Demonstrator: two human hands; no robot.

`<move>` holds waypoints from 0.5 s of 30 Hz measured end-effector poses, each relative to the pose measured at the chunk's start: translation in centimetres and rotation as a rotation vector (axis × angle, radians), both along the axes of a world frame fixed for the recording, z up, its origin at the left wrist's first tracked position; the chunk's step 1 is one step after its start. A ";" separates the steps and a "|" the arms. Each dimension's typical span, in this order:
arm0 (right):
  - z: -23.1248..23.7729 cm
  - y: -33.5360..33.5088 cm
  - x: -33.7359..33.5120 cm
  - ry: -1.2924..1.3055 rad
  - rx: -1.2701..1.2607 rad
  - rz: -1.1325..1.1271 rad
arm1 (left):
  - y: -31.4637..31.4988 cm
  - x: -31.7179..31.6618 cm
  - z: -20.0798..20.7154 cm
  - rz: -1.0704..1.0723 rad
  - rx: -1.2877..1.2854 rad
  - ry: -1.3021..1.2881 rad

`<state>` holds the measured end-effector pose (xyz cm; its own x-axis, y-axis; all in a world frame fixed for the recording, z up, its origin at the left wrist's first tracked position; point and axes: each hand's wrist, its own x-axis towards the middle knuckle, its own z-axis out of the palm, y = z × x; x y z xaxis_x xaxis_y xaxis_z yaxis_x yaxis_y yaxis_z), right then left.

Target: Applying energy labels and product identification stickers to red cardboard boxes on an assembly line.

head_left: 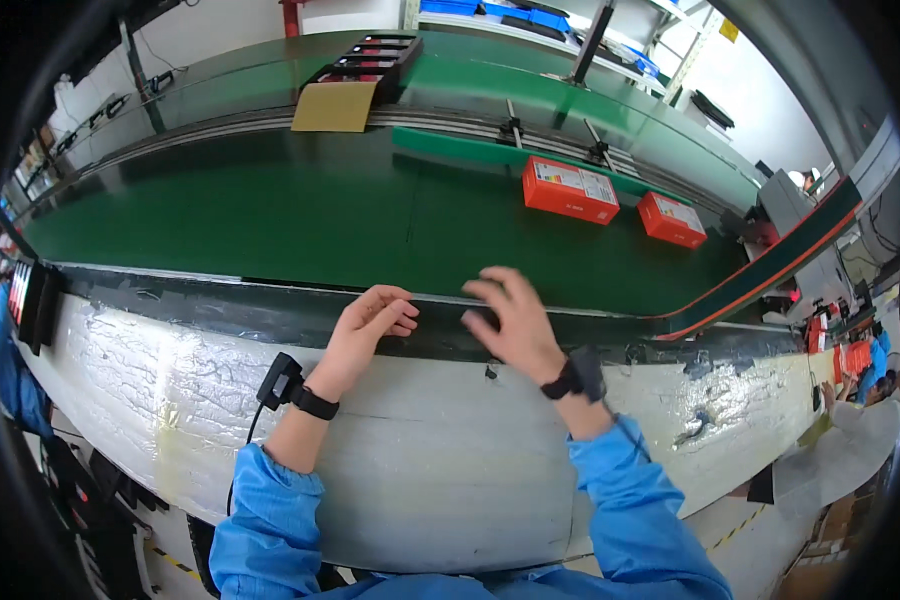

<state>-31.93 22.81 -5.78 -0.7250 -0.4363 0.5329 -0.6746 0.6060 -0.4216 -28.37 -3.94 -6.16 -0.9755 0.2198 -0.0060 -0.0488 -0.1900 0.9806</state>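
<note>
My left hand hovers over the dark near edge of the green conveyor belt, its fingers loosely curled and nothing visible in them. To its right, my right hand is open above the same edge, thumb and fingers spread, holding nothing. A black strap with a small dark device sits on each wrist. Beyond my right hand, two red boxes with white labels lie on the belt: a larger box and a smaller box farther right. Both are out of reach of my fingers, near the green guide rail.
A pale, film-covered worktop lies under my forearms. Across the belt stand a black rack and a tan card. An orange-edged curved belt guard rises at right. Farther right, another person's hands work near red boxes.
</note>
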 end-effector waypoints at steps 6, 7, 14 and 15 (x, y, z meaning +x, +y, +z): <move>-0.1 -2.7 6.3 0.021 0.021 0.214 | 0.4 0.7 -0.6 0.086 -0.221 0.106; -0.1 -2.9 6.6 0.034 0.009 0.209 | 0.4 1.3 -0.5 0.143 -0.415 0.177; 6.6 -5.4 8.6 -0.205 -1.126 0.140 | 13.7 5.4 9.2 0.282 -0.222 0.856; 9.2 -5.3 9.1 -0.242 -1.157 0.163 | 14.4 5.6 11.6 0.324 -0.061 0.824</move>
<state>-22.81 17.53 3.41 -0.8413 0.1168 0.5278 -0.5363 -0.3032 -0.7877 -22.78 10.43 5.39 -0.6891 -0.0463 0.7232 0.7244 -0.0185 0.6891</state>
